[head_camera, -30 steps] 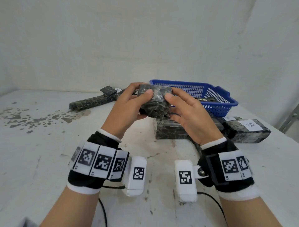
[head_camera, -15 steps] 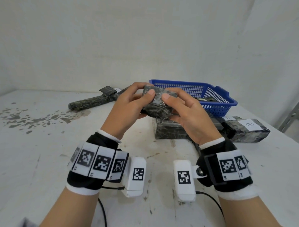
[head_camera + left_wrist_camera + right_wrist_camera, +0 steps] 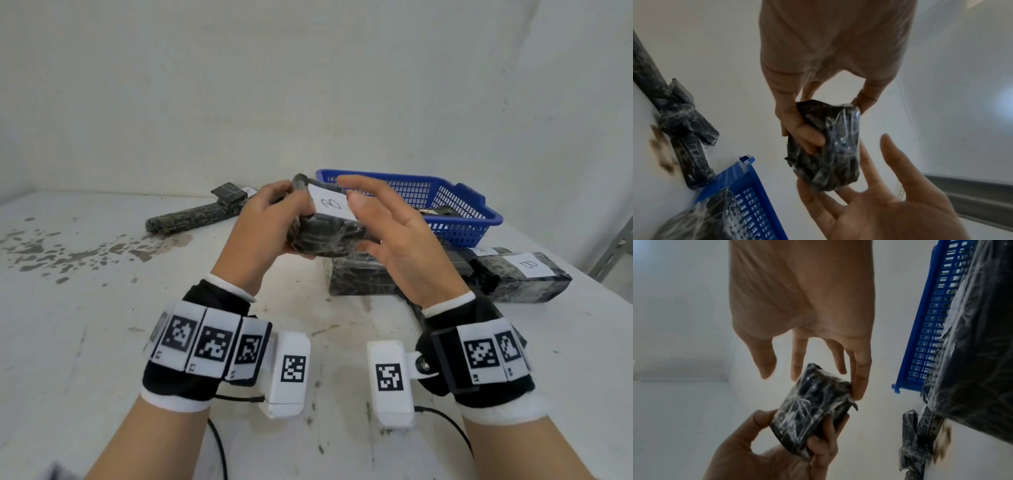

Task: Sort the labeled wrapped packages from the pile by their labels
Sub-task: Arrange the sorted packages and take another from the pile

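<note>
Head view: my left hand (image 3: 260, 228) grips the package (image 3: 322, 222), label B (image 3: 329, 205) up. My right hand (image 3: 397, 240) is loose, fingertips touching it.

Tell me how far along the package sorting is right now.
Early on. Done: a long B package lies at the table's right, and two packages lie at the back left, labels unreadable. In hand: the left hand grips a small package with its B label up; the right hand touches it with straight fingers. Left: placing it, plus whatever remains in the blue basket.

held package (image 3: 322, 226) "B", table package (image 3: 520, 277) "B" (handwritten)
</note>
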